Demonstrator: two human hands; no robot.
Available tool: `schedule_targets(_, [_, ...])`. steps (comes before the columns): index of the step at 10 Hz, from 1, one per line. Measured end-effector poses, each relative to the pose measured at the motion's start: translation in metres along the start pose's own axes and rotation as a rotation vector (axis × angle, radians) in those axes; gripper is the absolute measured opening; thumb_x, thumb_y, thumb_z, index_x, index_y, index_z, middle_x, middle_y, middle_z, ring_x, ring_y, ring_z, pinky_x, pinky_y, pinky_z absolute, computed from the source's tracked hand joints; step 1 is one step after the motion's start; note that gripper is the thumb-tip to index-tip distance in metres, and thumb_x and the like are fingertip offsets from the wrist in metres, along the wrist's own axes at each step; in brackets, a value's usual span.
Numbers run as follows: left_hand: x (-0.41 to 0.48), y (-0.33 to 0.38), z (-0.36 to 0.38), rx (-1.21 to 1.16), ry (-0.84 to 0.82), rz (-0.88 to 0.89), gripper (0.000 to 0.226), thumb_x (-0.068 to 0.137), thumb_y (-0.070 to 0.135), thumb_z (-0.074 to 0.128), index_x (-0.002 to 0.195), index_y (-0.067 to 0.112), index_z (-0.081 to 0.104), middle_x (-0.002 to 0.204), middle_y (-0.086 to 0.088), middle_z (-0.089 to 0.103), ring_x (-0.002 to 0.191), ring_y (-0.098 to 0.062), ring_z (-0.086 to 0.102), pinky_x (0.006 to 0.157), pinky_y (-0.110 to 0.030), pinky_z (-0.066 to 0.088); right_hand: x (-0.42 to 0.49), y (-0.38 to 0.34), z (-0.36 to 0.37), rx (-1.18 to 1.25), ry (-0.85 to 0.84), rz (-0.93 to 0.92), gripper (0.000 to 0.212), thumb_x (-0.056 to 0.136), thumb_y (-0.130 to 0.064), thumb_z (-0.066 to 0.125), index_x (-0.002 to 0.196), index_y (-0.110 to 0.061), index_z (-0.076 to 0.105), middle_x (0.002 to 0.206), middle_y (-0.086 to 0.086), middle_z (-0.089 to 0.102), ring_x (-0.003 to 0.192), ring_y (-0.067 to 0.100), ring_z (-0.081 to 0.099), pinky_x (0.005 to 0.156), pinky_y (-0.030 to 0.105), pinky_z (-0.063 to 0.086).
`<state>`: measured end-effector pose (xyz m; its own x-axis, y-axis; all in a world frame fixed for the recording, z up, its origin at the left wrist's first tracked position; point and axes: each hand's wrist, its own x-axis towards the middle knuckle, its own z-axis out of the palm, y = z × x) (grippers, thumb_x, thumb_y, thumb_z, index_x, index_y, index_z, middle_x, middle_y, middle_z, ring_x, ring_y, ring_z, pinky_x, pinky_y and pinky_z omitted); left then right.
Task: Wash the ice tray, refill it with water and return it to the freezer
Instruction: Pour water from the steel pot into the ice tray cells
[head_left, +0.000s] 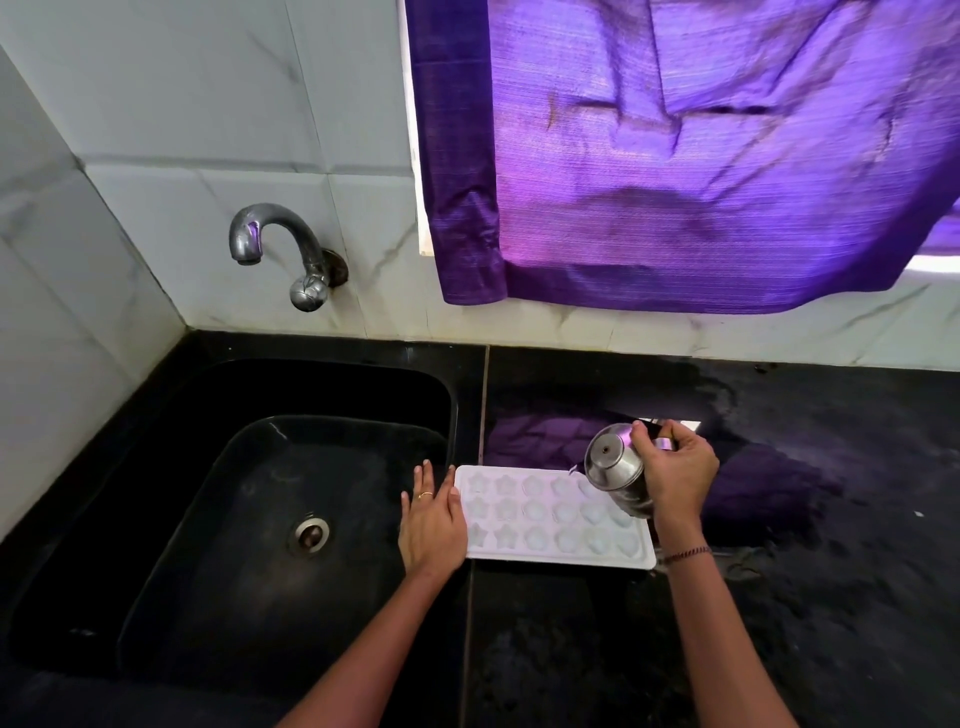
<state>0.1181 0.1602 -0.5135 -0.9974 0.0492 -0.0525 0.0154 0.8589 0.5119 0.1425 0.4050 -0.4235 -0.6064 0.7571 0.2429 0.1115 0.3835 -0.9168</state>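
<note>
The tray (561, 558) lay flat on the black counter (831, 597) between my two hands, open side up, its long axis running left to right from one hand across to the other. Its left short end pointed at the sink (171, 519) and its right short end lay under my right wrist. The hollows ran in three rows along that axis, some star-shaped and some round; I could not tell how much water was in them. My left hand (434, 525) lay palm down with the fingers straight and close together, its outer edge against the tray's left short end, on the strip of counter between tray and sink. A thin ring (425, 495) showed on one finger. My right hand (680, 475) hung above the tray's right end, fingers and thumb curled round a steel pot (615, 470). The pot was tipped well over, its round base turned up and towards my left hand, its mouth down over the hollows at the right end. I could not make out any stream coming from it. A beaded bracelet (684, 555) sat on my right wrist. Left of my left hand the sink dropped away, its drain (310, 535) near that hand's level. Beyond my left hand, on the tiled wall, the curved tap (280, 249) hung over the sink's far side. Beyond my right hand a purple curtain (675, 156) hung down, and its colour showed in the wet counter just past the pot.
</note>
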Motion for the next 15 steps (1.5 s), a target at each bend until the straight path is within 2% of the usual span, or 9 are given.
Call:
schedule_targets(4, [-0.001, 0.001, -0.002, -0.005, -0.014, -0.006, 0.046, 0.103, 0.028, 0.019, 0.148, 0.025, 0.027, 0.16, -0.004, 0.007, 0.148, -0.013, -0.002, 0.119, -0.033, -0.001, -0.001, 0.001, 0.0, -0.017, 0.006, -0.012, 0.04, 0.076, -0.014, 0.073, 0.056, 0.005, 0.044, 0.051, 0.009, 0.038, 0.052, 0.016, 0.032, 0.052, 0.028, 0.031])
schedule_targets(6, [-0.001, 0.001, -0.003, -0.013, -0.014, -0.014, 0.046, 0.103, 0.028, 0.019, 0.148, 0.026, 0.027, 0.16, -0.003, 0.008, 0.148, -0.012, -0.002, 0.119, -0.032, -0.002, 0.0, 0.008, 0.0, 0.023, 0.006, 0.035, 0.036, 0.076, -0.016, 0.073, 0.062, 0.009, 0.053, 0.061, 0.028, 0.054, 0.055, 0.019, 0.039, 0.055, 0.031, 0.039])
schedule_targets(7, [-0.001, 0.002, -0.003, -0.011, -0.017, -0.014, 0.046, 0.103, 0.028, 0.019, 0.148, 0.026, 0.026, 0.16, -0.003, 0.007, 0.148, -0.012, -0.002, 0.119, -0.032, -0.002, 0.002, 0.013, 0.0, 0.053, 0.012, 0.066, 0.038, 0.077, -0.017, 0.073, 0.063, 0.011, 0.052, 0.06, 0.028, 0.053, 0.055, 0.02, 0.038, 0.057, 0.03, 0.038])
schedule_targets(8, [-0.002, 0.002, -0.003, -0.016, -0.015, -0.013, 0.046, 0.103, 0.028, 0.019, 0.148, 0.026, 0.026, 0.16, -0.003, 0.008, 0.148, -0.013, -0.002, 0.12, -0.033, -0.001, 0.003, 0.015, -0.001, 0.092, 0.015, 0.095, 0.039, 0.077, -0.014, 0.073, 0.06, 0.01, 0.047, 0.055, 0.014, 0.046, 0.056, 0.02, 0.036, 0.058, 0.032, 0.037])
schedule_targets(9, [-0.002, 0.002, -0.003, -0.013, -0.017, -0.01, 0.046, 0.103, 0.028, 0.019, 0.148, 0.025, 0.026, 0.16, -0.003, 0.008, 0.148, -0.013, -0.001, 0.119, -0.032, -0.002, 0.004, 0.014, -0.002, 0.126, 0.034, 0.117, 0.04, 0.077, -0.011, 0.073, 0.057, 0.008, 0.044, 0.055, 0.009, 0.042, 0.056, 0.02, 0.034, 0.058, 0.031, 0.035])
schedule_targets(10, [-0.002, 0.002, -0.003, -0.012, -0.018, -0.011, 0.046, 0.103, 0.028, 0.019, 0.148, 0.025, 0.026, 0.16, -0.003, 0.007, 0.148, -0.013, -0.002, 0.119, -0.032, -0.002, 0.004, 0.013, -0.004, 0.134, 0.039, 0.125, 0.037, 0.078, -0.01, 0.072, 0.055, 0.001, 0.044, 0.053, 0.007, 0.039, 0.055, 0.018, 0.032, 0.057, 0.03, 0.033])
schedule_targets(12, [-0.002, 0.002, -0.004, -0.008, -0.015, -0.014, 0.046, 0.103, 0.029, 0.019, 0.148, 0.025, 0.026, 0.16, -0.003, 0.008, 0.148, -0.012, -0.001, 0.119, -0.032, -0.002, 0.007, 0.013, -0.008, 0.126, 0.042, 0.131, 0.038, 0.078, -0.01, 0.072, 0.059, 0.009, 0.046, 0.055, 0.009, 0.041, 0.055, 0.019, 0.034, 0.056, 0.028, 0.035])
schedule_targets(13, [-0.003, 0.002, -0.003, -0.015, -0.016, -0.016, 0.046, 0.103, 0.028, 0.019, 0.148, 0.025, 0.027, 0.16, -0.003, 0.008, 0.148, -0.012, -0.001, 0.119, -0.032, -0.002, 0.007, 0.011, -0.011, 0.11, 0.046, 0.108, 0.039, 0.079, -0.009, 0.072, 0.054, -0.002, 0.043, 0.051, 0.006, 0.037, 0.052, 0.013, 0.03, 0.052, 0.025, 0.031])
schedule_targets(15, [-0.002, 0.002, -0.003, -0.018, -0.021, -0.018, 0.046, 0.103, 0.028, 0.019, 0.148, 0.025, 0.027, 0.16, -0.003, 0.008, 0.148, -0.013, -0.001, 0.119, -0.032, -0.002, 0.011, 0.012, -0.017, 0.049, 0.046, 0.066, 0.04, 0.078, -0.012, 0.073, 0.053, 0.001, 0.045, 0.05, 0.008, 0.04, 0.052, 0.02, 0.032, 0.053, 0.031, 0.033])
